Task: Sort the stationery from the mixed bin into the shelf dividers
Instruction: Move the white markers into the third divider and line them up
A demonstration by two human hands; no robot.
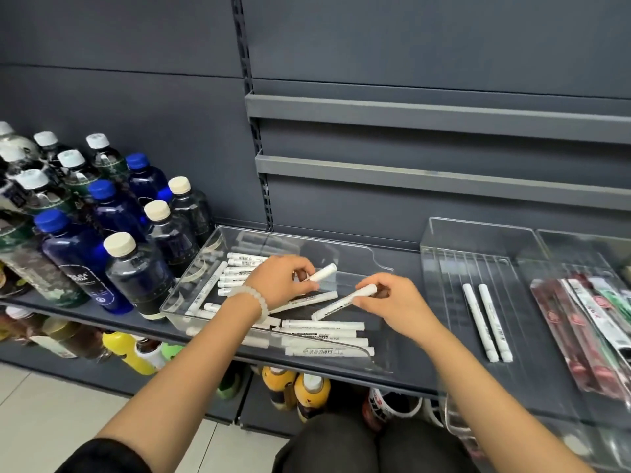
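The packaged pens [594, 322] run off the right edge, their label print unreadable.

I'm seeing bare forearms, a pale beaded bracelet [254, 299] on my left wrist, a black sleeve [102, 455], dark trousers [341, 445].

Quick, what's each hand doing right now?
Left hand: holding a short white plastic marker pen.
Right hand: pinching a long white plastic marker pen over the clear plastic bin.
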